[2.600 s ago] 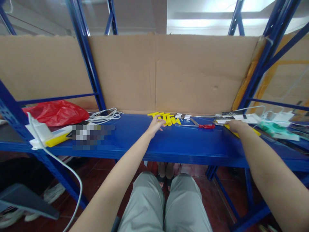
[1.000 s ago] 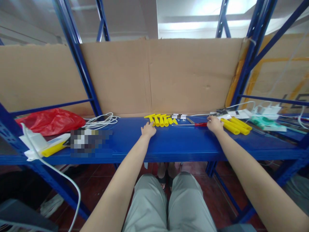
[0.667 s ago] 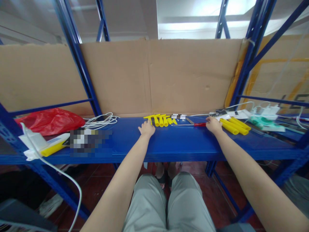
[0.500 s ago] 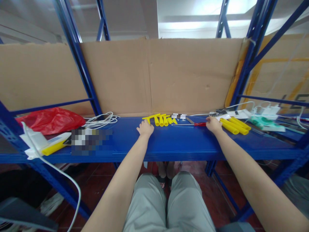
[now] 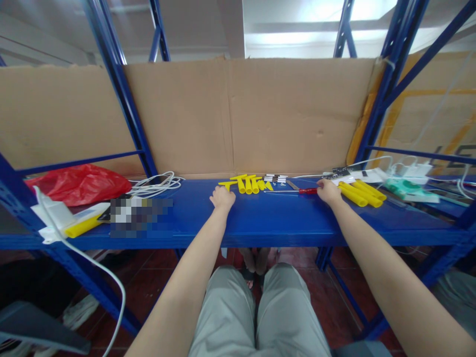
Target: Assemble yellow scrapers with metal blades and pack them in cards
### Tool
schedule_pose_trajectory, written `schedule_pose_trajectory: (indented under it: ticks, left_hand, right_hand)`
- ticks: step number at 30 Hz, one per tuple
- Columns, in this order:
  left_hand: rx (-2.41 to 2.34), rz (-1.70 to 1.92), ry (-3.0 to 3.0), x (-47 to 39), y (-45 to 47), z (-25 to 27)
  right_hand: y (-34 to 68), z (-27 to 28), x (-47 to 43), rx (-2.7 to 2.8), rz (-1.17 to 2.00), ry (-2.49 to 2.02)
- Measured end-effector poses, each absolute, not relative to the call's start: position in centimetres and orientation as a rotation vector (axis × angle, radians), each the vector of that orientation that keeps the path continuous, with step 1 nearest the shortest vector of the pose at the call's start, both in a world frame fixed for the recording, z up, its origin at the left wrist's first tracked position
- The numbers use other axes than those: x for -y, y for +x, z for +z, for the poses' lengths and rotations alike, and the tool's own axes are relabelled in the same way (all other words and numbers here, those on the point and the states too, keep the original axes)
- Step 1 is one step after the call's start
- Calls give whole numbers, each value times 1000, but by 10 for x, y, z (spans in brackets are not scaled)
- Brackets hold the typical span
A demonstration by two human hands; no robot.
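My left hand [image 5: 222, 199] is closed on a yellow T-shaped piece [image 5: 227, 184], whose crossbar shows beyond the fingers and whose stem is partly hidden. Just right of it lie several like yellow T-shaped pieces [image 5: 249, 184], then small yellow pointed pieces [image 5: 268, 186]. Over to the right, my right hand [image 5: 328, 192] has curled fingers at the butt end of a red-handled screwdriver [image 5: 308, 191]. The screwdriver lies flat, its shaft pointing left; the fingertips are partly hidden. Yellow tubes [image 5: 359, 194] rest close beside the right hand.
Behind the blue shelf [image 5: 275, 218] stands a cardboard panel [image 5: 290, 114]. Small black-and-white parts [image 5: 275, 178] lie at its foot. To the left are a red plastic bag [image 5: 80, 184] and a coiled white cable [image 5: 159, 184]; at right, a green-and-white item [image 5: 409, 190].
My left hand has shifted slightly left with the yellow T-shaped piece, which now sits a little apart from the row. The right hand has hardly moved.
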State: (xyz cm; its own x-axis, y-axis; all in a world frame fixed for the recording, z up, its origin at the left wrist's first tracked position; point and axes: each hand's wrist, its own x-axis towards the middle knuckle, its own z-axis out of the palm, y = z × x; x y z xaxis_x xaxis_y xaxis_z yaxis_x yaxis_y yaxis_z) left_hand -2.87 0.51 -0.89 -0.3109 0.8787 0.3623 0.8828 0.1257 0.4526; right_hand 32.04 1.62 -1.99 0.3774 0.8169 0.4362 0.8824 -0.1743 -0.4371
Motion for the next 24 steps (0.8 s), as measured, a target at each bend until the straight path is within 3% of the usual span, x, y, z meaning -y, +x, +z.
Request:
schedule_pose_trajectory:
  ticks: [10, 24]
  left_hand:
    - [2157, -945, -1988, -22, -33, -15]
    - [2375, -855, -2046, -24, -33, -22]
  right_hand:
    - [318, -18, -15, 1467, -105, -2039]
    - [322, -21, -19, 1492, -120, -2022]
